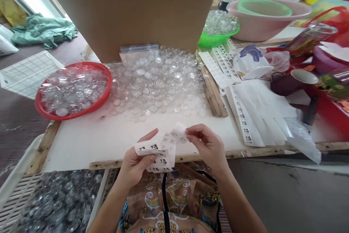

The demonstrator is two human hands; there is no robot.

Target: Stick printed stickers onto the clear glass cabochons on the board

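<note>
My left hand (137, 164) grips a folded strip of stickers (160, 162), white with small dark printed figures, its thumb pressed on top. The strip's free end curls up to my right hand (204, 144), whose thumb and forefinger pinch its tip. Both hands are over the front edge of the white tabletop (81, 142). Beyond them, a spread of small clear round plastic pieces (163, 84) covers the back of the table.
A red basin (109, 84) of clear pieces stands left, a cardboard box (131, 11) behind. Right of a wooden strip (214, 95) lie more sticker sheets (240, 116), a mug (304, 76) and a plastic bag (305, 142). A crate (8, 185) of clear pieces sits below left.
</note>
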